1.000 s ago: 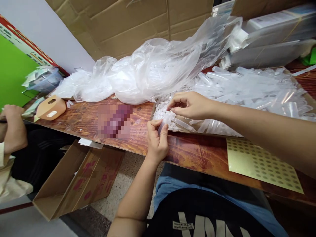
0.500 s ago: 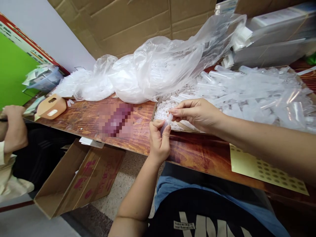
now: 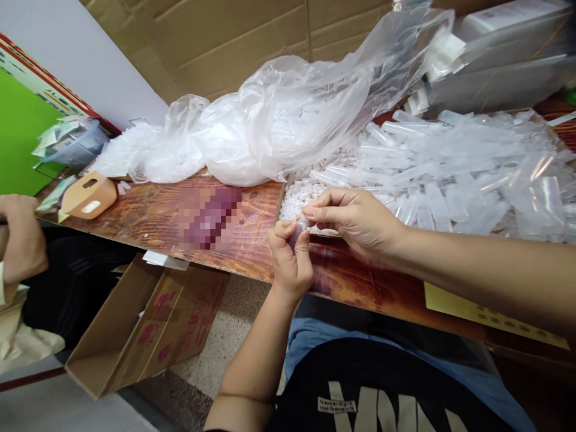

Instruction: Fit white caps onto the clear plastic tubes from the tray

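My left hand (image 3: 290,258) pinches a small clear plastic tube (image 3: 297,230) upright at the wooden table's front edge. My right hand (image 3: 355,219) meets it from the right, its fingertips closed on the top of that tube, where a small clear cap seems to sit. Just behind both hands lies a heap of small white caps (image 3: 299,198) in a shallow cardboard tray (image 3: 279,207). A big pile of clear tubes (image 3: 454,174) fills the tray to the right.
A crumpled clear plastic bag (image 3: 279,120) lies behind the tray against cardboard boxes (image 3: 234,42). A yellow dotted sheet (image 3: 490,315) lies under my right forearm. An open carton (image 3: 144,324) sits on the floor. Another person's hand (image 3: 20,237) and a tan tape dispenser (image 3: 87,195) are at left.
My right hand left the cap heap and came back toward me to the tube in my left hand. Both hands now meet at the table's edge.
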A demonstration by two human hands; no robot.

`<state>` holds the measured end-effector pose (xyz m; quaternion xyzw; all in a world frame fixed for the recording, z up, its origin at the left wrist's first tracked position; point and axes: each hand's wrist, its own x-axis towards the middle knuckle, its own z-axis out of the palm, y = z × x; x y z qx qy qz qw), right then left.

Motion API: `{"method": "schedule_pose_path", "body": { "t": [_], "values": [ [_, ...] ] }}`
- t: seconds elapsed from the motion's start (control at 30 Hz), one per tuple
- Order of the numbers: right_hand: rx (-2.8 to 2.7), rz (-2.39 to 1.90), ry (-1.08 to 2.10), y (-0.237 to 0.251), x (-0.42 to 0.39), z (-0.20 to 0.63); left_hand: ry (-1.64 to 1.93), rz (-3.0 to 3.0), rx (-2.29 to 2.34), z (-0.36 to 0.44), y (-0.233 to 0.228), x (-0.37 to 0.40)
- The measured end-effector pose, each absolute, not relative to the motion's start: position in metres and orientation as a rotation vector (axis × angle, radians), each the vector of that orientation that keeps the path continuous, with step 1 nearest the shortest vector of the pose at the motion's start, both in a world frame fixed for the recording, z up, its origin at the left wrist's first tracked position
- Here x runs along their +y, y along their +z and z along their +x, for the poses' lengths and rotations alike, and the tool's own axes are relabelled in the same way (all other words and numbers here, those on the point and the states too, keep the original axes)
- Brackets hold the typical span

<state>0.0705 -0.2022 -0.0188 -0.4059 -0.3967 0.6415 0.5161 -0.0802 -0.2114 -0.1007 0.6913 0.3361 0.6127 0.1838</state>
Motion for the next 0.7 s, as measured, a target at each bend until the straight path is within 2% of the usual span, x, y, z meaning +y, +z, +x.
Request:
{"method": "schedule_pose_path", "body": {
  "t": [0.13,0.3,0.4,0.57,0.7],
  "values": [
    [-1.543,-1.055,1.317,-0.002,-0.186,0.095,1.762,1.937,0.991,-0.081,-0.100,-0.207],
    [-2.351,-1.471,0.582,0.002,-0.166,0.132,1.726,1.861,1.082,-0.086,-0.100,-0.203],
    [-2.664,-1.545,0.364,-0.008,-0.164,0.135,1.691,1.871,1.104,-0.086,-0.099,-0.202],
    [-2.706,-1.592,0.390,-0.021,-0.161,0.130,1.663,1.911,1.104,-0.086,-0.097,-0.204],
    [-1.992,-1.390,0.837,-0.012,-0.162,0.137,1.540,1.930,1.069,-0.086,-0.095,-0.206]
  ]
}}
